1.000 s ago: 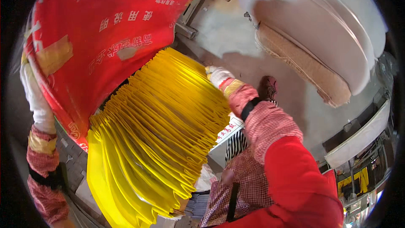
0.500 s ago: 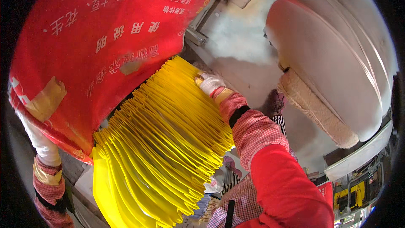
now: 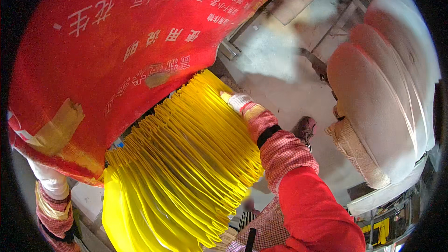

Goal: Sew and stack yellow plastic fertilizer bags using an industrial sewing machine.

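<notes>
A thick row of yellow, plastic-looking sheets (image 3: 182, 158) stands on edge in front of me, fanned toward the lower left. My right hand (image 3: 239, 101), in a white glove with yellow fingertips, closes on the right edge of the row near its far end. Its thumb side shows; the other fingers are mostly hidden. The right forearm lies along the same side. At the lower left, my left hand (image 3: 50, 179), also gloved in white, reaches under the edge of a big red printed sheet (image 3: 116, 79). That sheet hides its fingers.
Tan tape (image 3: 58, 126) is stuck on the red sheet. A bulky pale bundle with white strands (image 3: 373, 93) stands at right, beside a rough beige roll (image 3: 359, 151). A metal frame bar (image 3: 229, 49) juts out past the red sheet. A shoe (image 3: 305, 128) rests on the grey floor.
The view has shifted, so the red sheet and pale bundle appear farther right. My right hand stays at the same edge of the yellow sheets; the left stays under the red sheet.
</notes>
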A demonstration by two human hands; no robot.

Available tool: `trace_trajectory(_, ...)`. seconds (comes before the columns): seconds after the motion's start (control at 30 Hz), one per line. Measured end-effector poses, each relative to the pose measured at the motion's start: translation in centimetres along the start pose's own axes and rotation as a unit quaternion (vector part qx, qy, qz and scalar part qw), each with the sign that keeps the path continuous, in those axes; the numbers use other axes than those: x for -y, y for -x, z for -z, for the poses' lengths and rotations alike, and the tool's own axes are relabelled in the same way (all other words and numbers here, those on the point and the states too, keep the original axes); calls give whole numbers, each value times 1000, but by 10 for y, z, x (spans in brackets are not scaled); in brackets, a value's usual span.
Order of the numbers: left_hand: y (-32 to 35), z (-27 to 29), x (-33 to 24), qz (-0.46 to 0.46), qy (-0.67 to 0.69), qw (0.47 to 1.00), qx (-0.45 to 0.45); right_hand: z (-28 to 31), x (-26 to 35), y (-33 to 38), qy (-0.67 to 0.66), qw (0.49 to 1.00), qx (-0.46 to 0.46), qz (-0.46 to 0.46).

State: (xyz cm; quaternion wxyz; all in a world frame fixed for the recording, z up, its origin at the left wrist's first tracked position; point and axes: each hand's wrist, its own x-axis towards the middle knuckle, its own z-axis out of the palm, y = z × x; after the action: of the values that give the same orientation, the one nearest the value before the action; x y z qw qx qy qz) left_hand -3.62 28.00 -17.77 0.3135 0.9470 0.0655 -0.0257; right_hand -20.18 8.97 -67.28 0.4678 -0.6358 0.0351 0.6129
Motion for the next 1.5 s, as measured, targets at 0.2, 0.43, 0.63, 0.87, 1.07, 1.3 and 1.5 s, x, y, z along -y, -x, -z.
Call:
trace_trajectory(0.2,0,-2,0,23,60,997,36,-20,-51,-13,-65,996,-30,49)
trace_trajectory(0.43,0,0,2,51,120,986,101,-48,-102,44,-105,988,-107,23)
trace_trajectory(0.63,-2,4,-17,62,168,972,151,-16,-58,54,64,984,-165,-13)
trace_trajectory(0.87,2,3,-2,58,170,973,147,-5,-52,-10,64,991,-115,20)
trace_trajectory(1.07,-1,7,-3,45,152,978,139,-9,-34,13,83,983,-165,19)
trace_trajectory(1.3,-8,3,11,34,141,981,130,-2,-15,23,96,987,-129,-24)
trace_trajectory(1.5,-14,-6,17,19,128,984,122,9,0,22,129,990,-59,23)
